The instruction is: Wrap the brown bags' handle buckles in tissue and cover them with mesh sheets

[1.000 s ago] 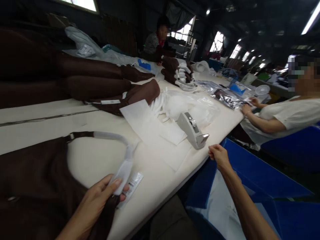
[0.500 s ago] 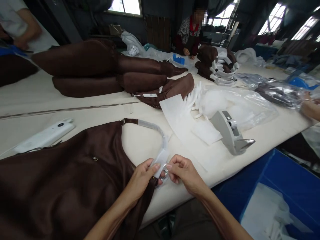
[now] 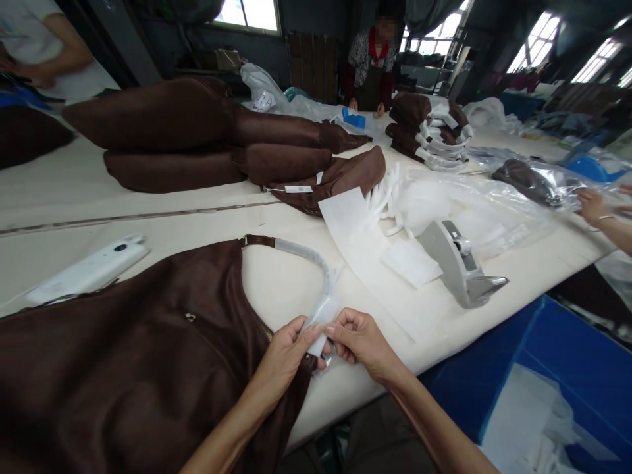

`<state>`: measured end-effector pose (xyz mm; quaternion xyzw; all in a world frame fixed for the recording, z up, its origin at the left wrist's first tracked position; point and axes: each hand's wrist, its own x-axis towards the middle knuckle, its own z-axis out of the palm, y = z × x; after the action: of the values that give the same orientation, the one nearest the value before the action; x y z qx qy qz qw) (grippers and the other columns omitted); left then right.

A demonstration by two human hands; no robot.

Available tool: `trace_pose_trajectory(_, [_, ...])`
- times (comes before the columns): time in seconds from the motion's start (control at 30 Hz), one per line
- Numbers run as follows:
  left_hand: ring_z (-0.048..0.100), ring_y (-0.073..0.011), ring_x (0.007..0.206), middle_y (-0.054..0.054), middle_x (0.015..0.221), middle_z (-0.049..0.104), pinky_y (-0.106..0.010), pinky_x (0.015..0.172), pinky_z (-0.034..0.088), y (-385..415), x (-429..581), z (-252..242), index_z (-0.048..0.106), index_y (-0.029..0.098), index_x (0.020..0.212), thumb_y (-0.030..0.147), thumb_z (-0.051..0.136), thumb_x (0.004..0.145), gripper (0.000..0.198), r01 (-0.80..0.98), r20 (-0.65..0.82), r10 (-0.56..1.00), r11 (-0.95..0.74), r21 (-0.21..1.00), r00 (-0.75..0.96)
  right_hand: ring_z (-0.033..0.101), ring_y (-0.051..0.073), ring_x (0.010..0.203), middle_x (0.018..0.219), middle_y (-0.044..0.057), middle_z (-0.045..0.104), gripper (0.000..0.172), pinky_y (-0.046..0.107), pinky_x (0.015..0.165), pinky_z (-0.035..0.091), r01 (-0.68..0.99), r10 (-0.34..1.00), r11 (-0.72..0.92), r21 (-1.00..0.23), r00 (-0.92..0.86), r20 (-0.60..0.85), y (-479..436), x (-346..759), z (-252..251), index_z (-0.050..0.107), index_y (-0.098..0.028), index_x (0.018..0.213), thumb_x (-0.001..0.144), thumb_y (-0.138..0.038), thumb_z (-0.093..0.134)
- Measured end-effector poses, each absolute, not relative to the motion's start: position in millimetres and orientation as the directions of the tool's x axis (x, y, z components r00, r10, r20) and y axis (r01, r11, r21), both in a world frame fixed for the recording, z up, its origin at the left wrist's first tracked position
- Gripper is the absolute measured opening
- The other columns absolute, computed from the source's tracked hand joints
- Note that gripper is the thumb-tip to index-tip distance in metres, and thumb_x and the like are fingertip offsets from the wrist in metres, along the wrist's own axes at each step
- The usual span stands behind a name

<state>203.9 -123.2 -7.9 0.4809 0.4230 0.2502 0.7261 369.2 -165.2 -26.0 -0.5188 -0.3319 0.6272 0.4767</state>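
A dark brown handbag (image 3: 162, 355) lies across the table's near left side. Its curved strap (image 3: 301, 251) is wrapped in thin white material up to my hands. My left hand (image 3: 289, 345) is closed around the strap's lower end, thumb on top of a white wrapping sheet (image 3: 318, 342). My right hand (image 3: 358, 339) pinches the sheet's edge, its thumb and index fingertip meeting beside my left thumb. Clear plastic shows under the fingers, near the strap's metal fitting. A grey tape dispenser (image 3: 457, 263) stands to the right, beside some white sheets (image 3: 411, 261).
More brown bags (image 3: 162, 125) lie at the back left; wrapped ones are stacked (image 3: 429, 128) farther right. A white device (image 3: 89, 266) rests at left. A blue bin (image 3: 557, 368) holds white scraps below the table edge. Another person's hands (image 3: 595, 207) handle a plastic-wrapped bag at right.
My right fingertips have come up against my left thumb on the wrapping, pressing its edge. At the far right, a co-worker's hands have shifted on the plastic-wrapped bag.
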Motion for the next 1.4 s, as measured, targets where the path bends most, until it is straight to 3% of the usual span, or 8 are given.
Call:
trace_pose_trajectory(0.2, [0.058,-0.0125,0.056,-0.005,0.076,0.068,-0.022,0.055,0.046,-127.8,203.1,-3.0,0.064,0.014,0.084,0.055,0.068,0.081,0.041,0.005,-0.347,0.800,0.395,0.919,0.490,0.053,0.009,0.053,0.065,0.000,0.066,0.034,0.020,0.048,0.038,-0.255,0.956,-0.295,-0.921,-0.079,-0.284,-168.4,373.5,-18.2,0.061,-0.017,0.080,0.072,-0.047,0.073])
trace_pose_trajectory(0.43, [0.054,-0.0100,0.053,-0.001,0.070,0.064,-0.020,0.055,0.044,-128.2,200.7,-2.4,0.066,0.015,0.096,0.050,0.068,0.085,0.037,-0.070,-0.314,0.778,0.415,0.907,0.545,0.050,0.009,0.049,0.060,-0.002,0.063,0.026,0.022,0.051,0.037,-0.256,0.973,-0.231,-0.939,-0.047,-0.226,-161.2,357.3,-20.2,0.056,-0.018,0.078,0.077,-0.041,0.068])
trace_pose_trajectory(0.67, [0.058,-0.0132,0.054,-0.002,0.065,0.064,-0.021,0.053,0.045,-124.8,200.4,-9.8,0.064,0.014,0.097,0.055,0.068,0.083,0.044,-0.110,-0.284,0.774,0.412,0.904,0.566,0.055,0.010,0.049,0.060,-0.003,0.063,0.033,0.021,0.049,0.034,-0.324,0.988,-0.153,-0.934,-0.071,-0.137,-163.8,349.4,-27.4,0.055,-0.018,0.086,0.084,-0.049,0.066])
trace_pose_trajectory(0.8, [0.057,-0.0135,0.050,-0.003,0.063,0.065,-0.022,0.051,0.044,-125.5,200.7,-13.5,0.065,0.014,0.099,0.060,0.067,0.082,0.049,-0.152,-0.245,0.774,0.401,0.904,0.584,0.055,0.011,0.045,0.057,-0.003,0.062,0.038,0.021,0.046,0.033,-0.316,0.985,-0.169,-0.934,-0.042,-0.164,-162.0,345.1,-36.4,0.052,-0.019,0.085,0.083,-0.053,0.068])
trace_pose_trajectory(0.97, [0.058,-0.0134,0.049,-0.006,0.064,0.067,-0.021,0.049,0.043,-127.8,200.8,-20.7,0.066,0.013,0.108,0.064,0.064,0.084,0.056,-0.132,-0.241,0.739,0.407,0.904,0.629,0.044,0.009,0.037,0.051,-0.005,0.056,0.039,0.021,0.039,0.029,-0.272,0.962,-0.261,-0.926,0.005,-0.273,-156.9,337.4,-48.5,0.057,-0.020,0.089,0.077,-0.055,0.071])
trace_pose_trajectory(1.17, [0.055,-0.0137,0.047,-0.006,0.063,0.066,-0.022,0.046,0.044,-129.0,207.7,-34.0,0.063,0.014,0.120,0.066,0.067,0.080,0.066,-0.216,-0.197,0.763,0.404,0.889,0.616,0.038,0.011,0.037,0.043,-0.005,0.047,0.040,0.025,0.040,0.033,-0.202,0.942,-0.314,-0.928,0.055,-0.331,-151.6,333.1,-56.5,0.061,-0.021,0.073,0.066,-0.059,0.072])
trace_pose_trajectory(1.27, [0.057,-0.0150,0.049,-0.006,0.063,0.066,-0.022,0.046,0.046,-129.3,209.3,-35.4,0.058,0.013,0.127,0.065,0.069,0.079,0.071,-0.243,-0.206,0.781,0.415,0.877,0.590,0.038,0.011,0.038,0.043,-0.006,0.044,0.041,0.026,0.044,0.033,-0.255,0.956,-0.293,-0.921,-0.045,-0.291,-154.8,340.5,-56.0,0.062,-0.020,0.076,0.070,-0.060,0.070])
trace_pose_trajectory(1.4, [0.059,-0.0166,0.054,-0.007,0.067,0.067,-0.024,0.048,0.047,-130.9,208.8,-27.2,0.056,0.013,0.128,0.066,0.067,0.079,0.073,-0.238,-0.187,0.803,0.376,0.895,0.566,0.051,0.015,0.052,0.057,-0.001,0.055,0.042,0.028,0.053,0.038,-0.368,0.963,-0.243,-0.898,-0.201,-0.178,-161.4,353.4,-41.8,0.068,-0.016,0.091,0.076,-0.055,0.070])
